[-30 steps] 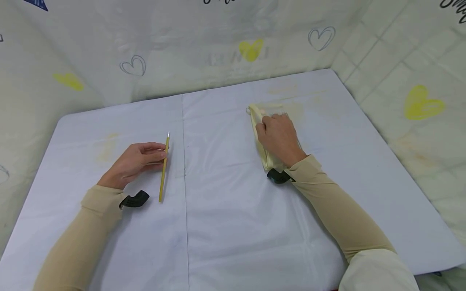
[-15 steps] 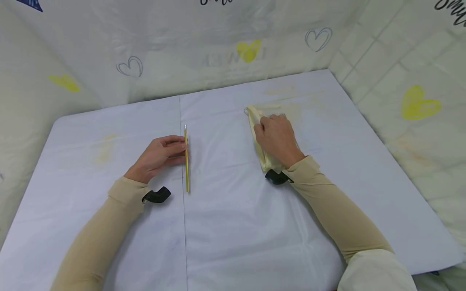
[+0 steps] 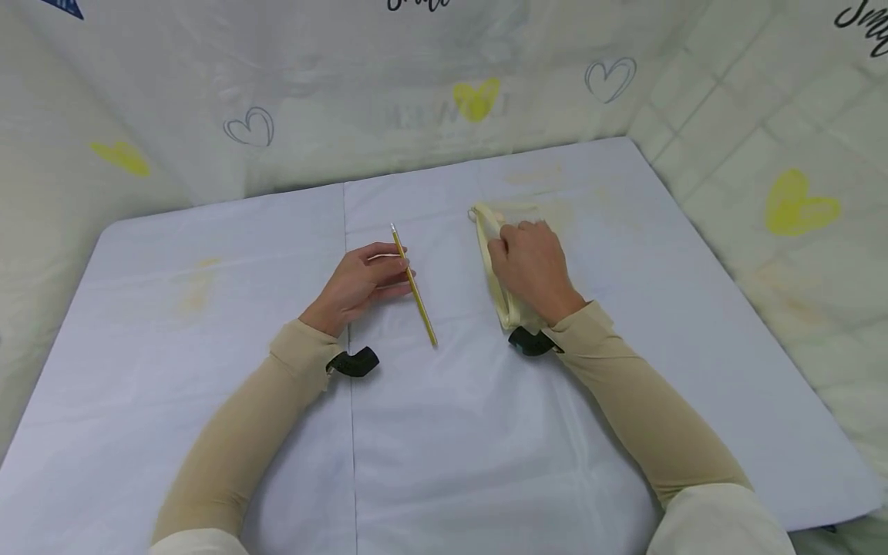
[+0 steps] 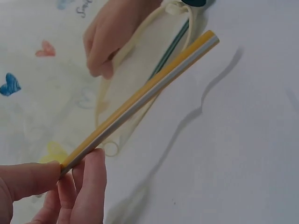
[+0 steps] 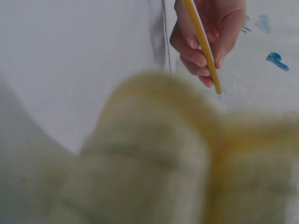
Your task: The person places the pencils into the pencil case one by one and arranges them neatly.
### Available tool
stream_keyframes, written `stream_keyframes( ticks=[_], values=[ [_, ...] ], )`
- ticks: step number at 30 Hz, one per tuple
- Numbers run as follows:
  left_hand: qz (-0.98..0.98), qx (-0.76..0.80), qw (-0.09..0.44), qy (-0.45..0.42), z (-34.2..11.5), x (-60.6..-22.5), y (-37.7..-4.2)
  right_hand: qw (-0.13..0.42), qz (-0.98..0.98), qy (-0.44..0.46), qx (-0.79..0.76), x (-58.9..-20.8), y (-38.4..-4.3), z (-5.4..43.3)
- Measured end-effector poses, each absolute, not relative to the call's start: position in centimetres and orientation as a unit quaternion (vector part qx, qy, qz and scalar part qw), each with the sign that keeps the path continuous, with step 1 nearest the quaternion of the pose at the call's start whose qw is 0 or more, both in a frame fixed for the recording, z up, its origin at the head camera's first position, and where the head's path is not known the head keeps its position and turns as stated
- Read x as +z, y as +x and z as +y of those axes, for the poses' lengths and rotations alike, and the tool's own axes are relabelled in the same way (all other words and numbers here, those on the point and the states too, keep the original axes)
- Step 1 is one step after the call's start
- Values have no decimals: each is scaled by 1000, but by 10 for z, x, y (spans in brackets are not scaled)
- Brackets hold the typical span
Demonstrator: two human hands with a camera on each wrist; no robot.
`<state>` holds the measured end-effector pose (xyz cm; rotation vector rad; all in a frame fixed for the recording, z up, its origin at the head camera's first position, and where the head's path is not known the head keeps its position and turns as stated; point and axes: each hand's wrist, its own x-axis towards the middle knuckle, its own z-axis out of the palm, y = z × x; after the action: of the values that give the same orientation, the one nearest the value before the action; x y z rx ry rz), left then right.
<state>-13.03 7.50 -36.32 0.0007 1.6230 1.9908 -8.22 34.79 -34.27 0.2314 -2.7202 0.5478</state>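
A yellow pencil with a silver stripe (image 3: 422, 312) is pinched between thumb and fingers of my left hand (image 3: 368, 279), in the air left of a pale yellow zip pouch (image 3: 489, 270). In the left wrist view the pencil (image 4: 140, 100) slants across in front of the pouch. The pouch gapes along its near side, and a dark green stick (image 4: 169, 52) shows within it. My right hand (image 3: 533, 266) grips the pouch's upper edge with curled fingers. Blurred pouch fabric (image 5: 145, 158) fills much of the right wrist view, hiding the right fingers.
A white cloth (image 3: 444, 447) with a seam left of centre covers the table. Pale sheets (image 3: 347, 92) printed with hearts stand behind and at the sides. A black wrist mount (image 3: 354, 362) sits under the left cuff, another (image 3: 533, 341) under the right.
My left hand has carried the pencil rightward across the seam toward the pouch, and the pencil's lower end has swung right. The right hand and pouch have stayed put.
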Motion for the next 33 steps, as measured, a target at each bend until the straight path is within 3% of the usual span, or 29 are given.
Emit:
stream_keyframes(
  ticks=[24,33],
  values=[
    [519,822,228,-46,145,-371,-142,181,-963,73,184,-343,-82,344],
    [534,807,253,-32,170,-375,-142,173,-969,66,165,-341,-82,340]
  ],
)
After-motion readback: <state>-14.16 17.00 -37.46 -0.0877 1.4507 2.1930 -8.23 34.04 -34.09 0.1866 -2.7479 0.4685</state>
